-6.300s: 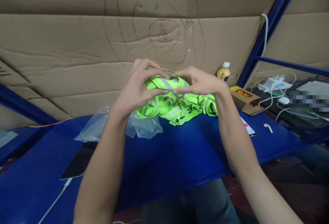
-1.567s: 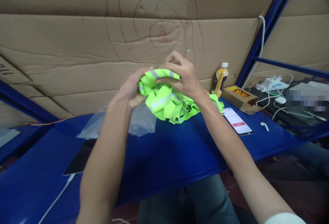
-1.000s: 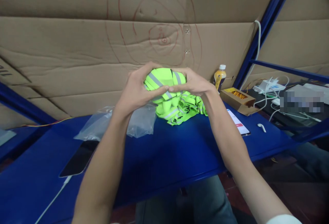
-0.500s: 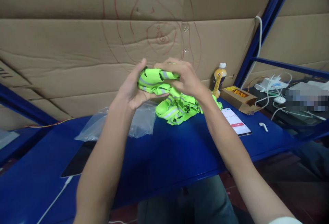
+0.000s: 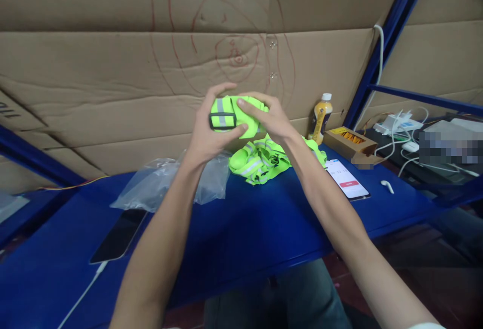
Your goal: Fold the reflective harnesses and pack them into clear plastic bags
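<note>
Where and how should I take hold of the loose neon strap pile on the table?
Probably by the front folds of the neon strap pile, pinched from the near side. They bulge forward on the blue table, while the right forearm crosses in front of the pile's right part and the plastic bag lies by its left end.

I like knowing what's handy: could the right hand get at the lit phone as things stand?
Probably yes, after letting go: the right hand is holding the green bundle, but nothing seems to lie across the nearby lit phone.
</note>
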{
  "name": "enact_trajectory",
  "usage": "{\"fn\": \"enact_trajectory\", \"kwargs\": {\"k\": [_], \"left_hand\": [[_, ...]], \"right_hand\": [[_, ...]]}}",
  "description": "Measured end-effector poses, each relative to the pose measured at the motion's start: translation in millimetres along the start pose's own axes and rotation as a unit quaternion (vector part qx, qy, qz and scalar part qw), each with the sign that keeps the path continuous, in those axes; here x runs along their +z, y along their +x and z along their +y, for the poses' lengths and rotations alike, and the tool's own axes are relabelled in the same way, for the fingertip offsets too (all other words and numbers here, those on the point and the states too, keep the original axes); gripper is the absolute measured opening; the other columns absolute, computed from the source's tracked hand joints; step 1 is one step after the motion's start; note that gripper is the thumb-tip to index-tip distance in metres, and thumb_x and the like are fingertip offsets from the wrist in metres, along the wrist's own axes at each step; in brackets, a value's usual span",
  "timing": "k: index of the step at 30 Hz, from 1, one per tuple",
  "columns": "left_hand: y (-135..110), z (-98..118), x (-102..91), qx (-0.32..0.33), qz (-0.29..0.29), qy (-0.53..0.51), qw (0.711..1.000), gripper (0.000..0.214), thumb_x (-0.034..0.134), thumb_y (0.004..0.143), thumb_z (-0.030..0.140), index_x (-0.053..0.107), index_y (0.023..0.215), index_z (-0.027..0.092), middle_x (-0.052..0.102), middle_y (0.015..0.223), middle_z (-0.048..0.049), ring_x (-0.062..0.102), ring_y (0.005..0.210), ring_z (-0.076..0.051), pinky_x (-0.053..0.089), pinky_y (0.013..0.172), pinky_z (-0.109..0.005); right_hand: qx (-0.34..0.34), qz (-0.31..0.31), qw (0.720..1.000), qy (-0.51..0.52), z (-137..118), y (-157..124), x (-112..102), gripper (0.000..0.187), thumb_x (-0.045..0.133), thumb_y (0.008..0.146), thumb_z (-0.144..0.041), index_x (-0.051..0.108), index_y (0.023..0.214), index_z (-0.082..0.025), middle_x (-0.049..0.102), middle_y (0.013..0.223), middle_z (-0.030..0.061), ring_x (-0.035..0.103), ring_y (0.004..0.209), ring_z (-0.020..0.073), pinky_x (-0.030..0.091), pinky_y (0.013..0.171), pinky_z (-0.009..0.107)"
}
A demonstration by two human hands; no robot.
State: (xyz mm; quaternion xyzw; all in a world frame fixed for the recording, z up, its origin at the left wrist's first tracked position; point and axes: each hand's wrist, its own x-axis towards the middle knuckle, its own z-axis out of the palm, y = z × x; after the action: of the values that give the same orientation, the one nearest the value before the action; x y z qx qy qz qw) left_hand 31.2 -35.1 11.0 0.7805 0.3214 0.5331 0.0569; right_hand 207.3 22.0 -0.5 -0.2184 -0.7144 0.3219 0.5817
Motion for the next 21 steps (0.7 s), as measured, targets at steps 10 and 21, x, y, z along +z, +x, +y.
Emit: {"fn": "enact_trajectory", "kwargs": {"k": [10, 21], "left_hand": [[-34, -7, 43.3, -0.124, 0.092, -0.077, 0.985, 0.057, 0.048, 0.110, 0.066, 0.083, 0.113, 0.020, 0.083, 0.117, -0.0108, 0.075, 0.119, -0.029, 0.055, 0.109, -0.042], [-122, -12, 71.3, -0.135, 0.081, -0.226, 0.961, 0.049, 0.048, 0.115, 0.050, 0.072, 0.147, 0.022, 0.069, 0.153, -0.0113, 0.063, 0.146, -0.029, 0.044, 0.128, -0.049]], "right_hand": [[-0.029, 0.109, 0.992, -0.058, 10, -56, 18, 0.045, 0.080, 0.086, -0.064, 0.085, 0.101, -0.021, 0.085, 0.113, 0.0066, 0.077, 0.113, 0.0266, 0.056, 0.111, 0.040], [0.138, 0.039, 0.987, 0.070, 18, -136, 24, 0.069, 0.104, 0.058, -0.056, 0.084, 0.117, -0.026, 0.081, 0.125, 0.0047, 0.073, 0.120, 0.0284, 0.053, 0.114, 0.044]]}}
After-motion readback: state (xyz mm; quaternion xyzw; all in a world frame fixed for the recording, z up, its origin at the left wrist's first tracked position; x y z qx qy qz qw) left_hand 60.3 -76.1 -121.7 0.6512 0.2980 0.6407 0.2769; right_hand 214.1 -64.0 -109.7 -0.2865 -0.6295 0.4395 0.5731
